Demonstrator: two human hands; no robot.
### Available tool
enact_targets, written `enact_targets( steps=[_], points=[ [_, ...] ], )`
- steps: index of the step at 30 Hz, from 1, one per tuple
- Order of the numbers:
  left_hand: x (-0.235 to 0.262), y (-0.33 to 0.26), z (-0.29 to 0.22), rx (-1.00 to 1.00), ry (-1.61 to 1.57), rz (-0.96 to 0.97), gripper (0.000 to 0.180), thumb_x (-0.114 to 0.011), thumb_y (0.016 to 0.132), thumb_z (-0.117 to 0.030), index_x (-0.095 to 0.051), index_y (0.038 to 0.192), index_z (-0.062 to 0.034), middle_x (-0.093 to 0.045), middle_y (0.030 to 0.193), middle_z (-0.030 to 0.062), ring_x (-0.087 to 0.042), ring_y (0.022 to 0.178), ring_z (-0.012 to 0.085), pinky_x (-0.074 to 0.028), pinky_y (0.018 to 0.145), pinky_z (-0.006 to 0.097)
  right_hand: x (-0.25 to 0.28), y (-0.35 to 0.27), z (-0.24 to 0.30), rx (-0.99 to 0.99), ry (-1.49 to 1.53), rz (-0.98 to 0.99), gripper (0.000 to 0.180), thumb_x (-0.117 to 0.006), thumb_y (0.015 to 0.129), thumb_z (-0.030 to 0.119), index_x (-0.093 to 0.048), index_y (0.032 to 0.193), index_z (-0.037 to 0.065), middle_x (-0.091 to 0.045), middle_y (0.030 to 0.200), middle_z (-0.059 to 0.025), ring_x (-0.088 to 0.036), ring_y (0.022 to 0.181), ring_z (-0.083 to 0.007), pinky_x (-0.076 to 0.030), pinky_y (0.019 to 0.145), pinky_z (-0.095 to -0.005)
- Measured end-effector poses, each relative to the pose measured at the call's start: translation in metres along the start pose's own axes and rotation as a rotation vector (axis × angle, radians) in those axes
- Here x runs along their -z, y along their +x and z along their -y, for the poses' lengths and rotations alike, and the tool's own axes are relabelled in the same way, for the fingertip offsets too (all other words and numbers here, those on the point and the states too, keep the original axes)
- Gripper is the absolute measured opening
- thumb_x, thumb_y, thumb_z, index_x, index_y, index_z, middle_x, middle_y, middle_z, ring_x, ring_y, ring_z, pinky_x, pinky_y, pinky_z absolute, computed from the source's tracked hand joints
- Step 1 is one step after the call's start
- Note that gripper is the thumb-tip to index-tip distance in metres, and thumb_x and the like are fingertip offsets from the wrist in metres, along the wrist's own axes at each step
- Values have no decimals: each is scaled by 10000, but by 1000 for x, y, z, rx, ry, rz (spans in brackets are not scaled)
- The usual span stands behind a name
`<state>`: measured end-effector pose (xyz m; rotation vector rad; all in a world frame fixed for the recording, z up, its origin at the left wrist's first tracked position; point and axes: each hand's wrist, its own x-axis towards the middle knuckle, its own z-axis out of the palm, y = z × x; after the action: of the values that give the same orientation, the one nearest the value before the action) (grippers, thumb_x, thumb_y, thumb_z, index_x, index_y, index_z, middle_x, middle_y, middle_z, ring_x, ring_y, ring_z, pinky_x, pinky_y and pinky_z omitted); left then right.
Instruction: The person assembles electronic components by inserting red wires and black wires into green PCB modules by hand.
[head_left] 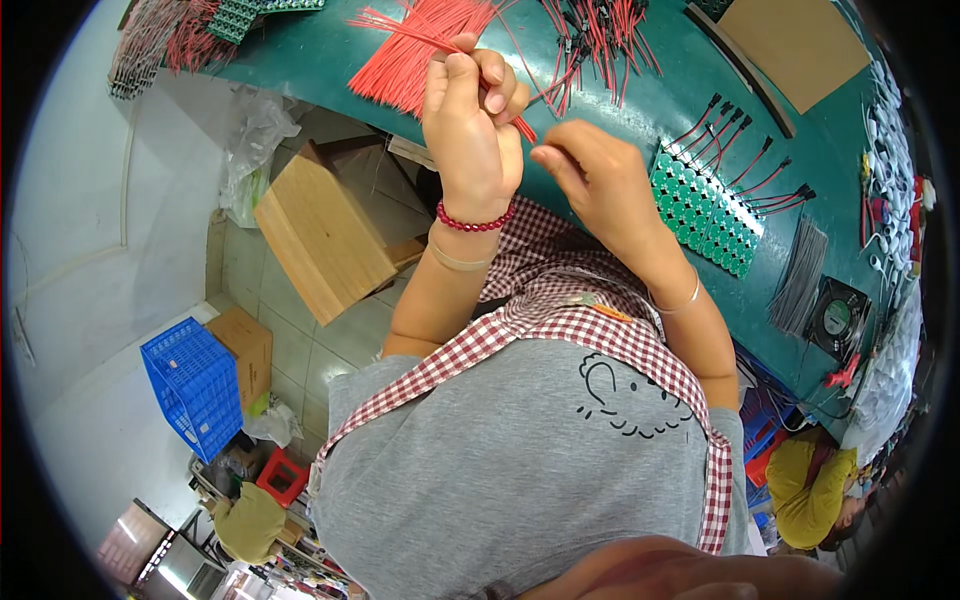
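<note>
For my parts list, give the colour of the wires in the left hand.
The wires in the left hand are red, seen in head view.

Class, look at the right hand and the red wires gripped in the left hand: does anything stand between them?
Nothing visible does. Only a narrow gap appears between the right hand and the lower ends of the red wires poking from the left hand.

Bright, fairly even light observed; glare on the green bench (640, 105) and floor tiles (335, 365); edges bowed, rim black.
</note>
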<state>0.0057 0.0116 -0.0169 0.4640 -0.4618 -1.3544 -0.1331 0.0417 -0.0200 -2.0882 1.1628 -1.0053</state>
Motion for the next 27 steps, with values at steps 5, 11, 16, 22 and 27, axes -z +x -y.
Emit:
enact_targets(
  steps=[5,11,16,22,27],
  points=[
    [-7,-8,3,-10,141,-30,133,-382,1009,-147,-486,990,-67,-455,733,16,-351,591,83,-293,512,227,-4,0,9,-209,177,13,198,-625,861,199,-574,823,12,-592,743,-178,-561,653,-381,-446,576,-439],
    [-2,-4,-10,152,255,-7,150,-391,1002,-160,-494,936,-73,-381,655,-27,-276,520,49,-212,435,202,-25,-20,9,-237,77,167,314,-507,916,222,-519,673,24,-561,622,-190,-553,593,-405,-416,541,-492],
    [10,22,-32,321,231,6,158,-419,991,-173,-501,923,-56,-315,611,-54,-232,495,39,-176,415,202,-21,-20,20,-225,109,221,324,-527,903,228,-512,656,18,-546,574,-172,-541,553,-390,-407,514,-471],
    [15,83,-26,528,45,223,195,-444,972,-160,-537,919,4,-428,607,-3,-360,481,103,-289,429,245,-22,2,18,-437,361,131,348,-517,902,241,-558,655,-2,-570,592,-181,-551,557,-378,-431,534,-442],
    [43,145,2,559,635,166,173,-433,953,-171,-509,835,-70,-436,592,-23,-374,465,63,-272,390,205,-32,43,-10,-291,-179,160,333,-550,886,271,-639,708,4,-623,663,-184,-631,647,-354,-488,615,-465]
  ],
)
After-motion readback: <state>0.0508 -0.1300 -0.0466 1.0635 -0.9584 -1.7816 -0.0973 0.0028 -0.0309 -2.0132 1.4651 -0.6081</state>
